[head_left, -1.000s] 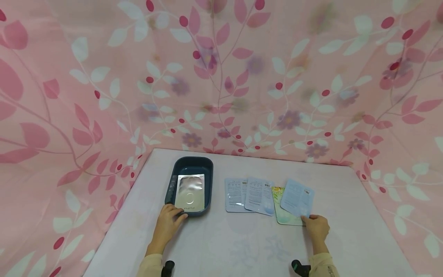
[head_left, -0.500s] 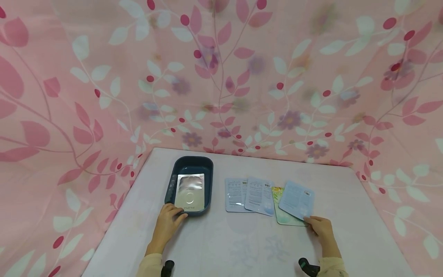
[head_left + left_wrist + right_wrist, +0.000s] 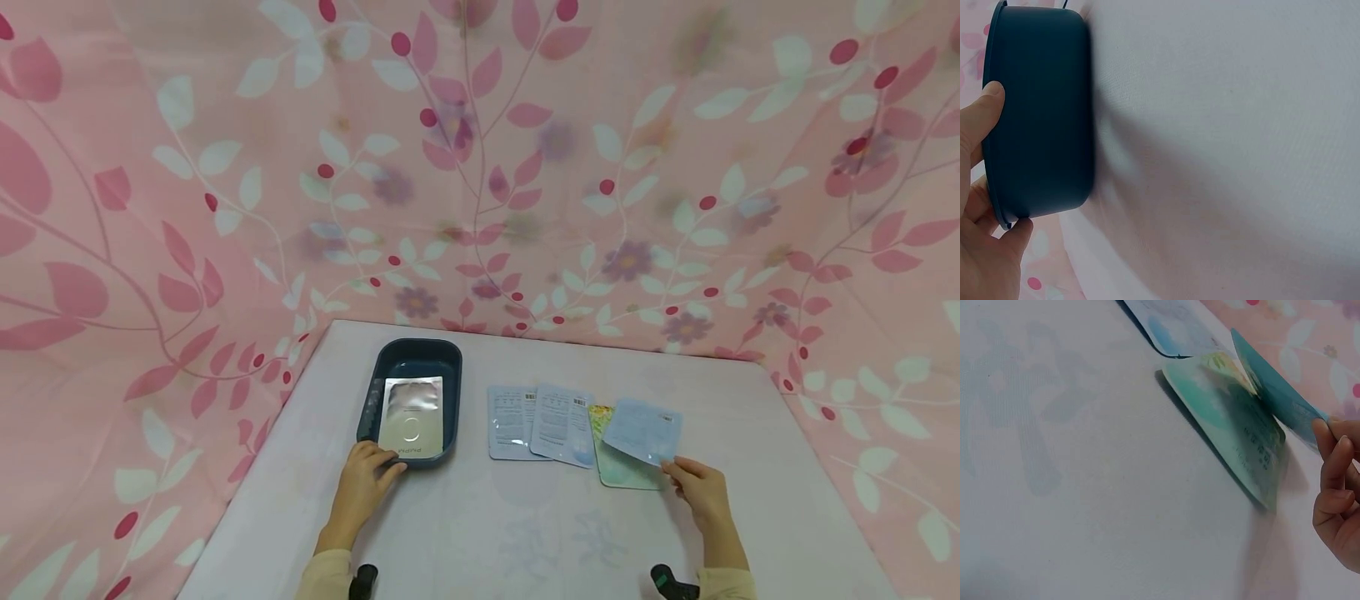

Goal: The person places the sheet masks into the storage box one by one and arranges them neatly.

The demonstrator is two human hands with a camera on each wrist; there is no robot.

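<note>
A dark blue tray (image 3: 452, 367) stands at the left of the table, with a silver and pale gold sachet (image 3: 412, 417) lying in it. My left hand (image 3: 363, 487) grips the tray's near left corner; in the left wrist view the thumb (image 3: 992, 94) lies over the rim. At the right, my right hand (image 3: 701, 492) pinches a light blue sachet (image 3: 642, 429) by its near corner. That sachet is tilted up off a green sachet (image 3: 628, 473), as the right wrist view shows. The green sachet (image 3: 1222, 425) lies on the table, partly covered.
Two more light blue sachets (image 3: 562, 425) overlap on the table between the tray and the green sachet. The white tabletop (image 3: 480, 533) ends at a pink floral cloth (image 3: 480, 208) at the back and sides.
My right hand has shifted slightly right and lifted the near edge of the light blue sachet, which now tilts and uncovers more of the green one. The left hand and tray stay put.
</note>
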